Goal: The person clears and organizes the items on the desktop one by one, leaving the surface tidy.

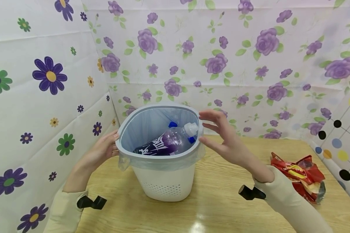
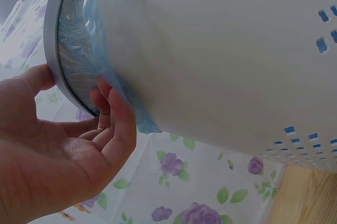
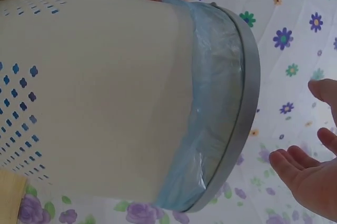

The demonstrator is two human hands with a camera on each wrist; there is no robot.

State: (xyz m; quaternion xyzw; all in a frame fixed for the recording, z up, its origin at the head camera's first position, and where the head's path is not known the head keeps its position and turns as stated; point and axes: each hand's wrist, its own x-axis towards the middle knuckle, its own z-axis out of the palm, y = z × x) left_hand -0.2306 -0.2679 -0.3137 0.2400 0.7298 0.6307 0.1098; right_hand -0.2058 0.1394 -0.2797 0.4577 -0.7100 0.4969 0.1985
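Starting on the left: the left hand is up against the side of a small white plastic wastebasket, fingers fairly straight and touching it just under the grey rim ring. The left wrist view shows this best: the fingertips press into the crinkly pale-blue liner bag where it folds over the edge, and the thumb rests on the ring, so it's more of a steadying touch than a real clamp.

The bin itself sits on a light wood-grain tabletop, roughly in the middle and close to the back wall. It's a rounded, tapering tub with smooth matte walls and a band of little perforated holes near the base. The thin glossy liner hangs out in a skirt below the ring. Inside lies a clear plastic bottle on a slant, with a purple label and a white cap pointing up toward the right rim (there are a couple of blue bits next to it, can't tell what they are).

The right hand hovers just beside the right rim, fingers spread and loose, holding nothing and not touching the bin, as the right wrist view confirms.

Farther right, well apart from the bin, a crumpled red and yellow foil snack bag lies on the table.
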